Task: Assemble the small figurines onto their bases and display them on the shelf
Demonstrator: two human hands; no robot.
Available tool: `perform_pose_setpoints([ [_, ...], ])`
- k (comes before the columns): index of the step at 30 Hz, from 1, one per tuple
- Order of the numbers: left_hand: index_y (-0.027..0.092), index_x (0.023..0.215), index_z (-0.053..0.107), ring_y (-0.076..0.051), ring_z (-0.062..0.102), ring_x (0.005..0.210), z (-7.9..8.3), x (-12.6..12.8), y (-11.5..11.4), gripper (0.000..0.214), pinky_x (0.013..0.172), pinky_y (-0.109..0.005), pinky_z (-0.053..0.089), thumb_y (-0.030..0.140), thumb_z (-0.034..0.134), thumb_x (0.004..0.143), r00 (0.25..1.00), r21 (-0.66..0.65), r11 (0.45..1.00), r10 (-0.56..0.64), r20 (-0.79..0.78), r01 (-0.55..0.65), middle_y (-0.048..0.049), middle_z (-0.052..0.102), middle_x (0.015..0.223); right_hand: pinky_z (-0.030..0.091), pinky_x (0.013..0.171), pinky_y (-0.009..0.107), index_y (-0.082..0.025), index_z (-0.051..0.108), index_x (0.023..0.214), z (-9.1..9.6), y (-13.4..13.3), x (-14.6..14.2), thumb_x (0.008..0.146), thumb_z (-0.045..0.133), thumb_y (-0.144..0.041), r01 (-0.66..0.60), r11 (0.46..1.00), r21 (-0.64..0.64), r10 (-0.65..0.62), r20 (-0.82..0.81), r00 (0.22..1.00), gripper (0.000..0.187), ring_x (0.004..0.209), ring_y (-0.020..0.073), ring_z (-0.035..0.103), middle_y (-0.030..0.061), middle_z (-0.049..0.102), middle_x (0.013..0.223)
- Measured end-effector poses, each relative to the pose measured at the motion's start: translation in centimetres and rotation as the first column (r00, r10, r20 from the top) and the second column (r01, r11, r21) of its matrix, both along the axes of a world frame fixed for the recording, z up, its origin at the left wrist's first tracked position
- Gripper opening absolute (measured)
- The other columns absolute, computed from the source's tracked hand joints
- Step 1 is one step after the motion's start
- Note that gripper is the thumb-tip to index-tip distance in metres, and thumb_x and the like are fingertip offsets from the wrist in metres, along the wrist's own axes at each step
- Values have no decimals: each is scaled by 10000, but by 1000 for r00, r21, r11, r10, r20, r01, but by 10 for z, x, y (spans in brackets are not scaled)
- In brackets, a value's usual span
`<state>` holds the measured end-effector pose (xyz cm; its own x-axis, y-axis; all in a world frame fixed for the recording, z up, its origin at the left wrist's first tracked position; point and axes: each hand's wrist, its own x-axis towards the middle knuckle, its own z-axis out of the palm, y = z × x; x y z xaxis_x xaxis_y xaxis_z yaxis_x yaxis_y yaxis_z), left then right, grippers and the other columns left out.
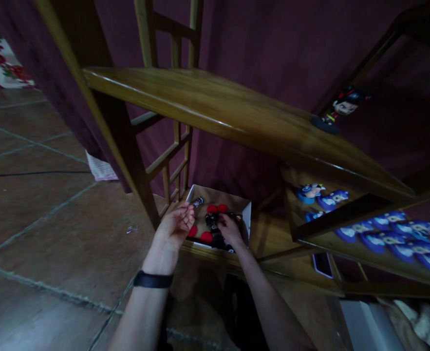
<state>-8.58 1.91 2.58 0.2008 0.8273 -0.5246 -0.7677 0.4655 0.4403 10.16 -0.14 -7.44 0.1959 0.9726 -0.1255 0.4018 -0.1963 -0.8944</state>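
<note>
Glossy brown wood makes up the shelf unit (200,100), w/ a dark purple curtain (258,58) hanging behind it. Lighting's dim. Tiled floor (54,204) to the left, brownish w/ pale grout lines, thin black cable (35,173) running across; floral cloth (8,61) at far upper left. On the upper board, one black-haired figurine (346,105) on a dark round base. Over on the right, a group of blue-&-white figurines (386,239) on blue bases, standing close together on their own shelf. Phone (323,264) lies below them.

White-walled box (247,219) sits on the lowest board (268,239), btwn the latticed side & the bare wood to its right. Inside: red discs (206,237), a few dark figs, a dark figurine (212,220) abt mid-box.

R hand (230,230) reaches into the box, fingers bent, tips at the dark figurine; can't tell if it's gripped or just touched. L hand (174,226), black wristband (153,280) on that wrist, is over the box's left end, palm up, fingers loosely curled, partly open. Small figurine (198,201) is right by those fingertips; held or just beyond them, can't tell.
</note>
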Motion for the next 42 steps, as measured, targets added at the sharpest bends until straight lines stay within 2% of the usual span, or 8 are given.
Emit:
perform_pose_setpoints([
  [3,111,803,575,-90,579,534,2,-3,-2,200,483,-183,487,-30,456,723,1000,11,1000,-5,14,5,-51,603,656,443,857,339,-228,547,1101,4,5,0,730,473,-228,0,996,87,32,-357,934,379,973,175,582,42,639,1067],
  [5,114,794,571,-90,580,537,3,-5,-3,199,488,-186,490,-31,453,726,1000,20,1000,-3,17,3,-48,601,654,414,907,325,-210,568,1064,5,7,4,732,463,-234,96,984,149,-35,-363,931,349,1013,162,564,43,631,1095],
  [8,121,791,568,-90,578,533,4,-9,-3,206,486,-186,489,-36,450,727,1000,35,999,6,25,-7,-43,597,647,382,944,328,-211,601,997,4,10,11,745,426,-214,162,978,129,-145,-132,981,307,999,147,564,24,647,1058],
  [12,121,804,573,-91,578,528,6,-14,-1,204,461,-177,479,-27,449,736,999,5,999,33,40,-33,-46,596,651,376,938,308,-221,585,1039,1,24,7,784,406,-200,75,993,93,-92,190,977,312,1010,142,555,22,640,1069],
  [22,126,829,561,-91,577,536,3,-24,5,203,467,-182,477,-22,459,736,997,18,998,59,47,-60,-44,595,667,280,988,365,-179,512,1159,-5,56,-26,784,499,-220,-225,972,60,128,669,732,377,1084,208,471,107,569,1111],
  [30,123,776,570,-95,586,566,0,-10,0,186,511,-187,471,-17,463,717,997,-14,999,42,-66,-43,-48,603,669,374,914,316,-234,475,1178,17,40,-15,686,594,-255,-35,991,131,-25,430,903,506,1043,183,497,42,558,1110],
  [36,154,824,601,-136,611,610,-12,27,-15,135,560,-255,480,96,543,717,968,-153,981,-151,-200,122,-60,640,744,405,914,312,-268,423,1212,51,-5,-17,667,572,-196,-126,959,253,53,277,959,570,1052,170,506,37,506,1150],
  [42,125,782,592,-108,557,460,-26,46,-17,137,448,-208,441,37,561,682,969,-38,988,-152,-196,147,-36,618,620,383,949,319,-277,435,1215,63,-17,-30,671,542,-153,-255,930,263,222,149,964,568,1110,171,476,30,487,1201],
])
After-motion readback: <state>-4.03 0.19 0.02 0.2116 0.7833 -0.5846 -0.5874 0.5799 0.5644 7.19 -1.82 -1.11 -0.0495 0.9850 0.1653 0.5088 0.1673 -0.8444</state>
